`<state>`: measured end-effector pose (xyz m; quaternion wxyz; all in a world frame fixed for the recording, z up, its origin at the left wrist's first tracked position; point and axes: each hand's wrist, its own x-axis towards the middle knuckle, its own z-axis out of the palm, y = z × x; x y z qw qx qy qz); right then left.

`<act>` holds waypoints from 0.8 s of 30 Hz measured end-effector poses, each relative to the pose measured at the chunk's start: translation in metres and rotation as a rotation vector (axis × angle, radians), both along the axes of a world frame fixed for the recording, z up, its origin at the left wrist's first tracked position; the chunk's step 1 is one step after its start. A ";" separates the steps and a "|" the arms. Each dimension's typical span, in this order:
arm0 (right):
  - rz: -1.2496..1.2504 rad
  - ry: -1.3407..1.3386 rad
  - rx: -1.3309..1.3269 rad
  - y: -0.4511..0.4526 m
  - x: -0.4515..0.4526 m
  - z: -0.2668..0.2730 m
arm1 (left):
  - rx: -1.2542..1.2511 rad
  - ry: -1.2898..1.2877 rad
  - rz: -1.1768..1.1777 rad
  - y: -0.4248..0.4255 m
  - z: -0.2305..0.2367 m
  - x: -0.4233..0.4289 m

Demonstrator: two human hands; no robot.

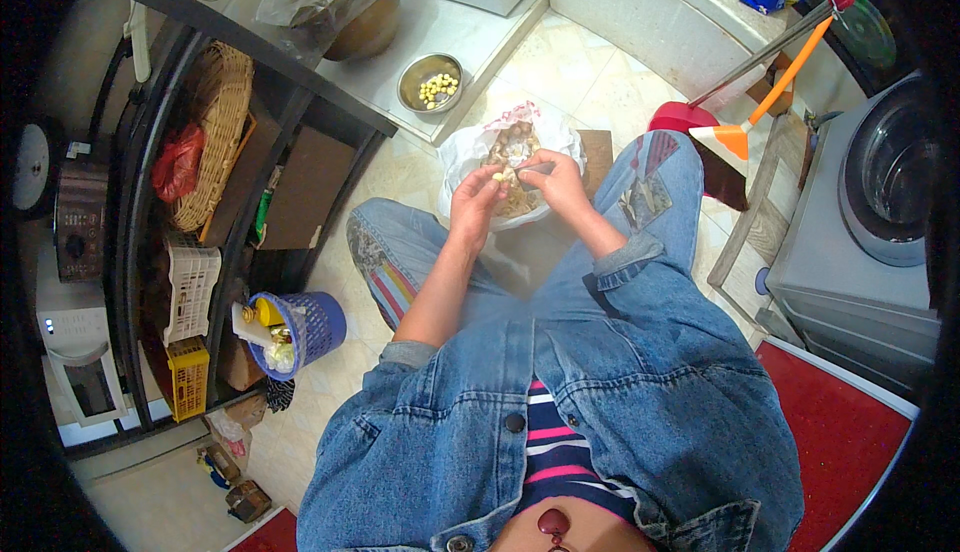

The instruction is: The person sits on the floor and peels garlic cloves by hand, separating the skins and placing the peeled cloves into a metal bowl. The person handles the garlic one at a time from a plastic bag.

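Observation:
My left hand [477, 199] pinches a small pale-yellow kernel [498, 177] between thumb and fingertips. Close beside it, my right hand [561, 183] grips a small dark tool [538, 168], apparently a knife, its tip hidden at the fingers. Whitish bits show between the two hands. Both hands are over an open white plastic bag [463, 148] on the floor between my knees. Brownish nuts [517, 131] lie at its far side, with tan shells or peelings [517, 205] nearer me. A steel bowl [411, 79] holding several pale-yellow kernels [437, 89] stands ahead to the left.
At left, a black shelf rack [300, 113] carries baskets, beside a blue plastic bin [324, 330] with refuse. A brown board or box [598, 154] adjoins the bag. To the right are a red dustpan [670, 115], an orange-handled broom [780, 98] and a grey washing machine [817, 252].

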<state>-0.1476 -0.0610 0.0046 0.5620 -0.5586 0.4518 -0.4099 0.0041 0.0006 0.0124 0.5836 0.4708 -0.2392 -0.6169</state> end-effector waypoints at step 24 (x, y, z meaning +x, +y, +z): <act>0.119 -0.050 -0.197 0.009 0.005 0.016 | 0.031 -0.086 0.002 -0.001 -0.003 0.001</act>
